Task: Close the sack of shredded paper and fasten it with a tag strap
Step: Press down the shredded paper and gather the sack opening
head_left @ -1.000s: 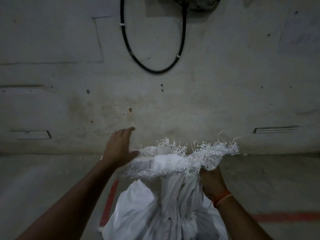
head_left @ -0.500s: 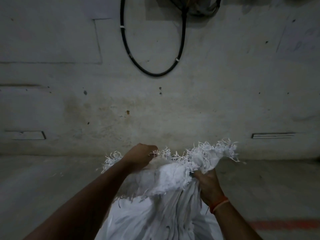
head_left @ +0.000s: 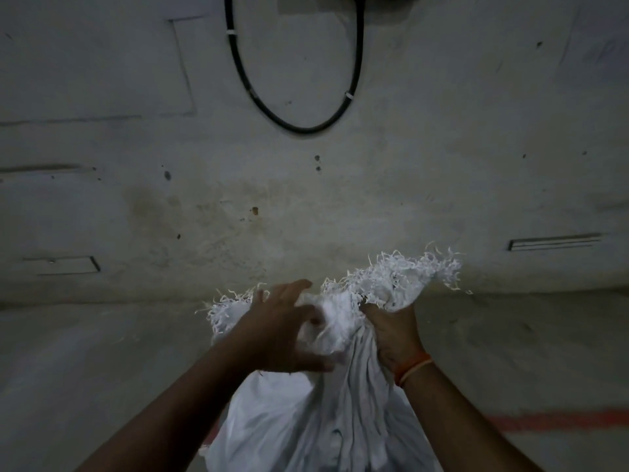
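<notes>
A white woven sack (head_left: 306, 417) stands on the floor at the bottom centre, its frayed top edge bunched upward. My right hand (head_left: 394, 335), an orange band at the wrist, is clenched around the gathered neck on the right side. My left hand (head_left: 286, 332) presses against the left part of the bunched mouth, fingers spread and curling over the fabric, thumb underneath. Frayed threads stick out on both sides of the hands. No tag strap is visible. The sack's contents are hidden.
A stained concrete wall (head_left: 306, 199) rises just behind the sack, with a black cable loop (head_left: 299, 127) hanging on it. The floor carries a red painted line (head_left: 558, 420) at the right. Two shallow slots (head_left: 551, 241) are cut low in the wall.
My left hand came from open air above the sack's left edge down onto the mouth and pushed it rightward toward my right hand. The neck is more gathered now.
</notes>
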A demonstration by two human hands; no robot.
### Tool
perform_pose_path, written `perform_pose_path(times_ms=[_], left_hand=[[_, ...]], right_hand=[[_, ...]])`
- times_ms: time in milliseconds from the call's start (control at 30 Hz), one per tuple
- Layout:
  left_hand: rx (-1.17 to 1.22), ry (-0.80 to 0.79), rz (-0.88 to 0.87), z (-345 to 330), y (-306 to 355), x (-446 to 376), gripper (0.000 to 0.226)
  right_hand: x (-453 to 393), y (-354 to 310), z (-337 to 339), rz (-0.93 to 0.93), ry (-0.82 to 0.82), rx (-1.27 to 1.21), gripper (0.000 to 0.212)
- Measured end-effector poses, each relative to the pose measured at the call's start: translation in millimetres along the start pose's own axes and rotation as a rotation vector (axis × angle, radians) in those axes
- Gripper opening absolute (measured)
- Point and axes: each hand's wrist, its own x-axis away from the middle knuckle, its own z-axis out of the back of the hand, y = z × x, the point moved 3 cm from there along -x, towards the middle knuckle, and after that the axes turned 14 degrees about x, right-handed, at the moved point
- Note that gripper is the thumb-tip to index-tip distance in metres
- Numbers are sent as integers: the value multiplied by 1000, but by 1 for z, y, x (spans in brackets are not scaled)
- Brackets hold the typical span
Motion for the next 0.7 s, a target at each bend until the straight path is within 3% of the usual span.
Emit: perform_pose_path(times_ms=[100,267,367,467,567,633,700], left_hand=[[17,52,86,-4,-25,-18,63],[143,26,-40,4,-50,-39,37],[243,-34,-4,6,-57,-44,63],[241,-150,-73,5,-46,-35,103],[83,-216,-41,-9,-40,-19,126],[-49,-180,4,-26,-50,-21,118],[-140,-144,21,-39,-60,-30,88]], right_hand=[[1,4,0,-55,-39,-49,52],[0,1,7,-32,-187,-115,91],[-5,3,9,-24,-191,-129,99],[-9,7,11,-51,-161,-140,112],[-12,11,13,-61,-150,-158,92],[-13,14,11,-78,-166,-150,91],[-11,15,6,-88,-191,-153,104]])
